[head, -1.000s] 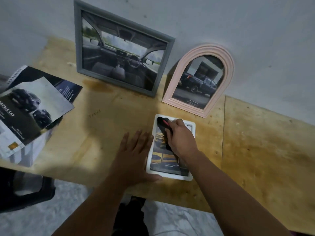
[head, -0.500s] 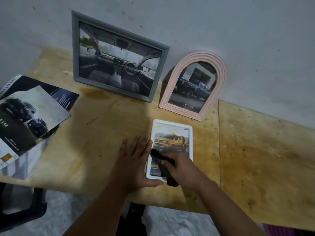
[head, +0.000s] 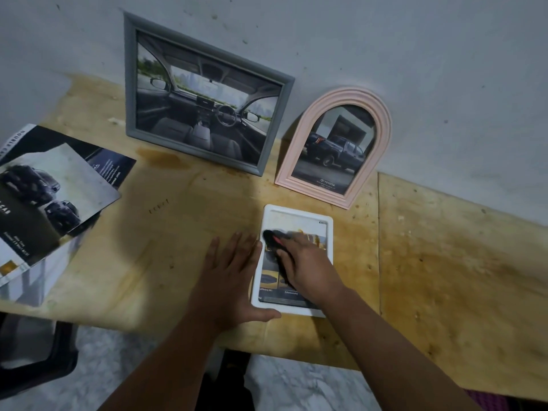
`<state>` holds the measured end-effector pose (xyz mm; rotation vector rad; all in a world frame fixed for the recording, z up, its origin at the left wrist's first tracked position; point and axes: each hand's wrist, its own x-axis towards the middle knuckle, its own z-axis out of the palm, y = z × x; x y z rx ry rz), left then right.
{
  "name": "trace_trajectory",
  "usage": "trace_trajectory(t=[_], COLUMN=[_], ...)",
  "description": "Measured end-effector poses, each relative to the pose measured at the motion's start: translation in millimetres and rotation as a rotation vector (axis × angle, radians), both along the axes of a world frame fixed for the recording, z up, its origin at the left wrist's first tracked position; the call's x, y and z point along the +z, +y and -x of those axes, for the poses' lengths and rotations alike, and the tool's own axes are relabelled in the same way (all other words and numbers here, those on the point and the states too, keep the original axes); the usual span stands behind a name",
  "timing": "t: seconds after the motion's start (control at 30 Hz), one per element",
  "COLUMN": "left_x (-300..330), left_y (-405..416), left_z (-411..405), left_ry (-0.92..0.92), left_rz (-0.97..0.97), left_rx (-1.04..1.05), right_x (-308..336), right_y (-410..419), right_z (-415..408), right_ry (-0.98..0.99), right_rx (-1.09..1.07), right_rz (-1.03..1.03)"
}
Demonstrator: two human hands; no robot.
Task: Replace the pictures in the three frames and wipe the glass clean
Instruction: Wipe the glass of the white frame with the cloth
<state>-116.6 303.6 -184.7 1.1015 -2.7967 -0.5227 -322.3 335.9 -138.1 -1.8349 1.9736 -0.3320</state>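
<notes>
A small white frame [head: 296, 211] lies flat on the wooden table [head: 178, 232], holding a picture of a yellow car. My right hand [head: 308, 265] presses a dark cloth [head: 274, 237] onto the middle of its glass. My left hand [head: 229, 277] lies flat beside the frame's left edge, thumb against its near corner. A grey rectangular frame [head: 204, 93] with a car-interior picture leans on the wall. To its right a pink arched frame [head: 338, 146] with a dark pickup picture also leans there.
Car brochures [head: 50, 200] lie stacked on a pale box at the table's left. A second plywood board [head: 459, 277] adjoins the table on the right. A dark chair [head: 35, 360] stands at the lower left over marbled floor.
My right hand slid the cloth from the frame's far end down to its near end, then back up to the middle. My left hand stayed in place.
</notes>
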Motion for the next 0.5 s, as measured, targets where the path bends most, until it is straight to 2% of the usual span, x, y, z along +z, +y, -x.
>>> trace_trajectory(t=[0.23, 0.4, 0.5], left_x=[0, 1, 2], left_y=[1, 0, 0], left_z=[0, 0, 1], left_ry=[0.048, 0.045, 0.022], left_rz=[-0.005, 0.007, 0.013], left_rx=[0.011, 0.013, 0.005], right_x=[17, 39, 48], right_y=[56, 38, 11], right_z=[-20, -1, 17], right_ry=[-0.199, -0.315, -0.429], right_rx=[0.079, 0.083, -0.117], right_rz=[-0.118, -0.459, -0.324])
